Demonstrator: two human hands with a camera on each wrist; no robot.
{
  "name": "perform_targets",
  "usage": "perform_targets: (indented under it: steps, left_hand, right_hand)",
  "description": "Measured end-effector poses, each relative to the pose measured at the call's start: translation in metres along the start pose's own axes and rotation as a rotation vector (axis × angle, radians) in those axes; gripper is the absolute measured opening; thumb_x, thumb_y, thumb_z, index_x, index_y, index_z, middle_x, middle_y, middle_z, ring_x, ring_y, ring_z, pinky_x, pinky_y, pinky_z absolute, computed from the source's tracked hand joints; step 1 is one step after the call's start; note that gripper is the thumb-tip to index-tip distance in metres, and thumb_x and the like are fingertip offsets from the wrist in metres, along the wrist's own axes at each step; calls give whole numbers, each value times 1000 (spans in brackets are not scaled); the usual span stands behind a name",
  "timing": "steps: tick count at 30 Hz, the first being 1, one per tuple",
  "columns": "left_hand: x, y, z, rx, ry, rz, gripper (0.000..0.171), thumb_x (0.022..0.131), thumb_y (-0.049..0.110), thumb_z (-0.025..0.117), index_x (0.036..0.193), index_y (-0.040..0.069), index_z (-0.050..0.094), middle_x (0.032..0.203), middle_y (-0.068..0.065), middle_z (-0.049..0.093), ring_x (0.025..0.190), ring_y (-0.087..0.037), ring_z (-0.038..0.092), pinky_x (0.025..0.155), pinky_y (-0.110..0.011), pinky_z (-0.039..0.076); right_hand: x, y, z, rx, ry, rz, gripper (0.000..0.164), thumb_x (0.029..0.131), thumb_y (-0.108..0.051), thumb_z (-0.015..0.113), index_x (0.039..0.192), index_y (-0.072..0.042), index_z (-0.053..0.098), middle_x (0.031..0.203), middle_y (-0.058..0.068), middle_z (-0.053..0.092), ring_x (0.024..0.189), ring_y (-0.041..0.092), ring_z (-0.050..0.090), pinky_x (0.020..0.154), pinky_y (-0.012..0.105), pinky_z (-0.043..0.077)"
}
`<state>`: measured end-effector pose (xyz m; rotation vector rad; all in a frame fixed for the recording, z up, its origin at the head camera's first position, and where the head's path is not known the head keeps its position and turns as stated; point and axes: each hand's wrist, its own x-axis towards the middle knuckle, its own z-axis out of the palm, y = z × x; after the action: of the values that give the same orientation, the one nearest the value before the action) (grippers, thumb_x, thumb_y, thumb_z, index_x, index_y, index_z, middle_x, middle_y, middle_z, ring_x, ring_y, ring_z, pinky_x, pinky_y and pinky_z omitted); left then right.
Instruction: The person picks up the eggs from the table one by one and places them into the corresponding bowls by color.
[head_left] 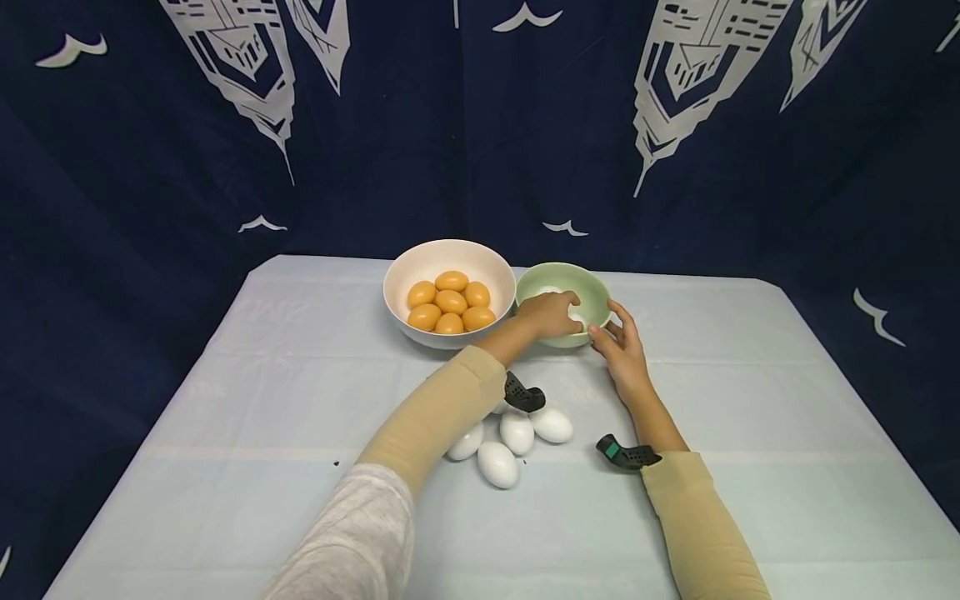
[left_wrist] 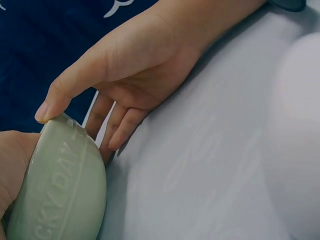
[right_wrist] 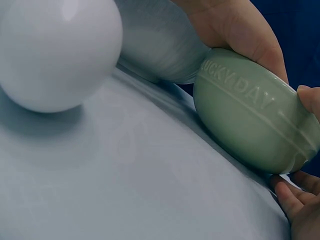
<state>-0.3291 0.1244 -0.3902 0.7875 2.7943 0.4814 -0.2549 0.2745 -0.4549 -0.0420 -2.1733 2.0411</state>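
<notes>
My left hand point(head_left: 550, 315) reaches over the near rim into a small green bowl point(head_left: 591, 287). Its thumb and forefinger curve round a white egg point(head_left: 576, 316) inside; the other fingers are hidden. More white point(head_left: 551, 290) shows behind that hand in the bowl. At the bowl's right side, my right hand point(head_left: 626, 354) grips the rim. In the left wrist view the right thumb point(left_wrist: 60, 97) lies on the rim and the fingers sit low against the bowl's side. Raised lettering marks the green bowl point(right_wrist: 245, 115) in the right wrist view.
A larger pale bowl point(head_left: 495, 271) holding several orange-yellow eggs point(head_left: 450, 302) stands against the green bowl's left side. Several white eggs point(head_left: 498, 465) lie on the white-covered table point(head_left: 262, 433), partly under the left forearm. A dark blue patterned curtain point(head_left: 465, 125) hangs behind.
</notes>
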Motion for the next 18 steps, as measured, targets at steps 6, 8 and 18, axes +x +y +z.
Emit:
perform_targets:
  steps: [6,8,18]
  left_hand:
    - [-6,2,1,80,114,21,51,93,39,60,140,23,51,133,-1,58,116,-20,58,89,-39,50]
    - [-10,2,1,107,163,27,50,93,38,60,140,23,51,131,0,59,114,-20,59,87,-39,51]
    - [-31,-4,-4,74,220,89,46,93,35,60,135,19,56,129,-1,62,111,-19,61,88,-35,50]
  right_hand:
    - [0,0,0,-2,7,8,66,101,-18,55,156,-16,20,150,24,30,133,33,40,89,19,45]
    - [1,0,0,-3,8,10,65,101,-19,55,156,-17,20,150,24,30,131,32,41,89,20,45]
    - [2,0,-1,-1,-3,11,67,101,-18,55,156,-19,18,152,21,29,134,33,39,92,23,44]
